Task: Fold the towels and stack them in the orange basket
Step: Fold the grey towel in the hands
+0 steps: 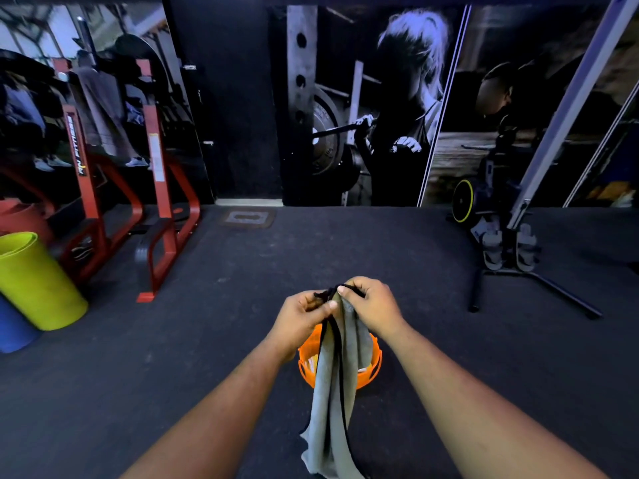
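A grey towel (333, 385) with a black edge hangs down from both hands in the middle of the view. My left hand (304, 314) pinches its top edge from the left. My right hand (371, 305) grips the same top edge from the right, close beside the left. Behind the hanging towel stands the orange basket (375, 361) on the dark floor; the towel hides most of it. Something pale shows inside the basket at its left.
A red weight rack (152, 188) stands at the left. A yellow-green roll (34, 281) and a blue one (14, 330) lie at the far left. A black metal stand (532, 281) with grey sandals on it is at the right.
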Demonstrator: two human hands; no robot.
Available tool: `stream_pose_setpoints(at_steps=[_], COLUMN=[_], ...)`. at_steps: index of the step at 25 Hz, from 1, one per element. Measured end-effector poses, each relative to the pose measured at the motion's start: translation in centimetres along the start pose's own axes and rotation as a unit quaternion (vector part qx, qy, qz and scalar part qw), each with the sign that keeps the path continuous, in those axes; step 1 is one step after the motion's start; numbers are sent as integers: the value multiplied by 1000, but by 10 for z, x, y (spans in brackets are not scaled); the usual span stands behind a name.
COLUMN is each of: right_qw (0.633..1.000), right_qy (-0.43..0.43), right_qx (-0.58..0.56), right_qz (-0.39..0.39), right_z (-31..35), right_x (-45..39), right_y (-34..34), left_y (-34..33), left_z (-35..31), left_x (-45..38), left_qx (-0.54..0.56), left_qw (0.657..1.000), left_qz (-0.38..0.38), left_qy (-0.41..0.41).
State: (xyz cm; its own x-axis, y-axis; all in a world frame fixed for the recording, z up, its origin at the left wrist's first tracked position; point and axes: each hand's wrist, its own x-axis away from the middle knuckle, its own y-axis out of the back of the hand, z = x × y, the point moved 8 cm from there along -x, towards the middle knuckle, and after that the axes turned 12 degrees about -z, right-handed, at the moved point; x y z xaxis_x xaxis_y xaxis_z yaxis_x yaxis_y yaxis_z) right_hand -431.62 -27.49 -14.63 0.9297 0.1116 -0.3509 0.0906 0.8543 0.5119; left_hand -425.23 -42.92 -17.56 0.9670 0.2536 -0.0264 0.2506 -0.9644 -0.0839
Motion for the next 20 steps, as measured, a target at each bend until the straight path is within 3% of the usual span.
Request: stream_pose_setpoints(at_steps=[2,6,9,11,13,17,19,20], right_qw=[1000,999,992,970,931,869,842,846], right_qy=[-1,16,46,61,73,65,75,66], right_qx=[-1,26,59,151,291,480,534,528], right_qz=[5,34,106,180,206,102,19,-13], right_z=[1,-6,-12,-21,-38,-54,-46,-41], right_x=[0,-3,1,8,13,1,-11,-16], right_y=[-3,-4,-2,1,15,56,70,78], left_y=[-2,16,33,51,78,112,117,115], left_z=[-1,-6,-15,-24,-32,-37,-36,-37], left_x=[2,-10,-21,-29,-36,-40,-39,-38], left_qx=[-6,-73,-141,-167,-172,-296,-295,-275], left_qw=[1000,994,982,971,956,908,901,903], left_qz=[1,-72,-101,-150,-224,-283,-313,-325], left_qy=[-7,-45,-77,-89,-83,-85,-66,-53])
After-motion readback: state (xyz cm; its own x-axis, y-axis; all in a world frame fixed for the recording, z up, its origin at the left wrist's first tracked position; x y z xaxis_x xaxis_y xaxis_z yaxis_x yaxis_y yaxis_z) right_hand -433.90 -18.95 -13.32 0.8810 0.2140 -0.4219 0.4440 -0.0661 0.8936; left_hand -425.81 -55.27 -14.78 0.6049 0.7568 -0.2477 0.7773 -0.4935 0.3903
